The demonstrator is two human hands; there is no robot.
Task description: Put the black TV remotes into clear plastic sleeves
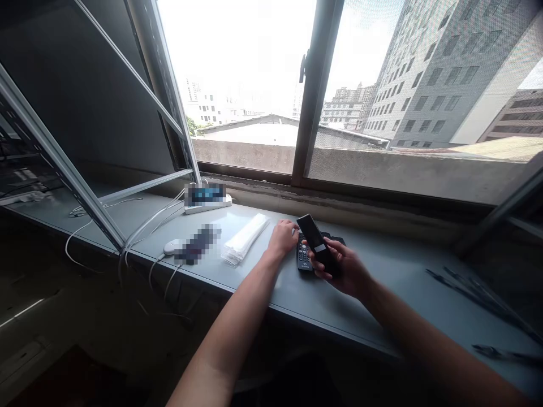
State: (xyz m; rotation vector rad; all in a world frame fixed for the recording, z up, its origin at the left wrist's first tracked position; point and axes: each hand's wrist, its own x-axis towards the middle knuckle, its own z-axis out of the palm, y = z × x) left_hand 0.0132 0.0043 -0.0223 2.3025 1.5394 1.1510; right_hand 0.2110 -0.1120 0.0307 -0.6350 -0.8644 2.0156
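Observation:
My right hand (345,268) is closed around a black remote control (317,244). It is raised and tilted above the table, its back with a small white label towards me. Beneath it, several black remote controls (304,261) lie side by side on the table, button side up on the one that shows best; my right hand partly covers them. My left hand (283,237) rests at their left edge, fingers loosely bent and fingertips close to the remotes. Whether they touch one is hard to see. Left of that hand lies a stack of clear plastic sleeves (246,238).
A pixelated device (197,244) and a white round charger (172,247) lie on the left. Behind them stands a white power strip (207,204) with cables. A metal rack post (89,192) rises at left. Dark cables (470,288) lie right, and a window runs behind the table (390,282).

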